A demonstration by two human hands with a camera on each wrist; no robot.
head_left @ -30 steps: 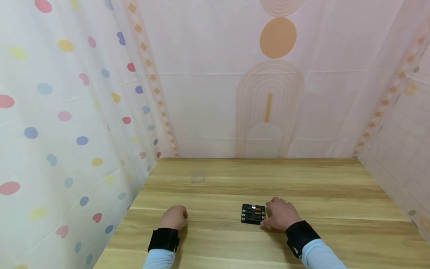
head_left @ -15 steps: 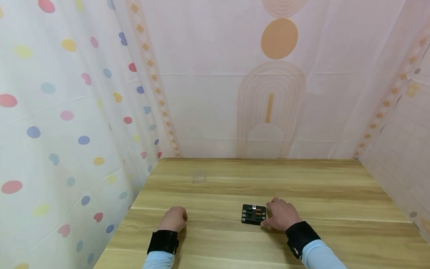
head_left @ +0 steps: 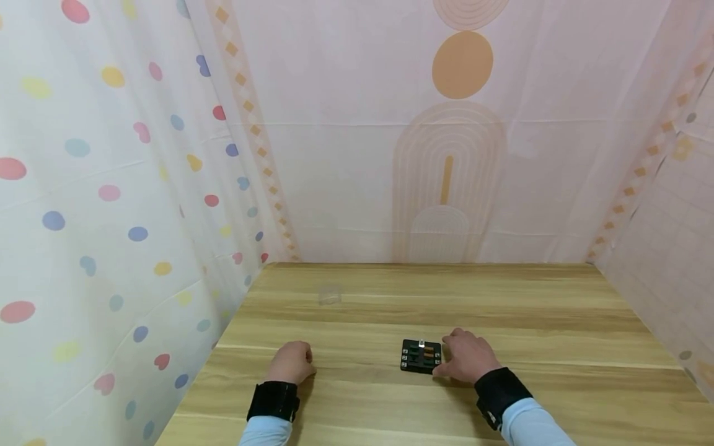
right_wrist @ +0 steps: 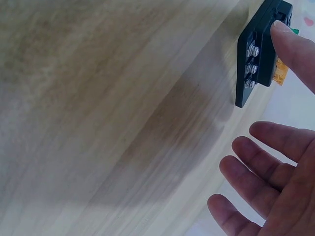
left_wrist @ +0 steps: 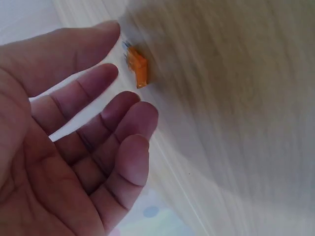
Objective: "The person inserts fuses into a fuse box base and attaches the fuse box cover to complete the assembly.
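Note:
A black fuse block (head_left: 421, 357) lies flat on the table, with orange and green fuses in its slots; metal screws line one side in the right wrist view. My right hand (head_left: 467, 355) is at its right side. In the right wrist view the thumb (right_wrist: 294, 49) touches the block's edge, while the other fingers (right_wrist: 253, 184) are spread and loosely bent, apart from it. An orange blade fuse (left_wrist: 138, 68) rests on the table just beyond the fingertips of my left hand (left_wrist: 74, 123). Thumb and index finger are parted there, with nothing held between them.
A small clear plastic piece (head_left: 330, 295) lies toward the back left of the wood-grain table (head_left: 530, 310). Patterned curtains (head_left: 346, 173) hang behind the table and along both sides.
My left hand has shifted slightly to the right, its fingertips reaching a little further over the table. The right hand and the fuse block have stayed in place.

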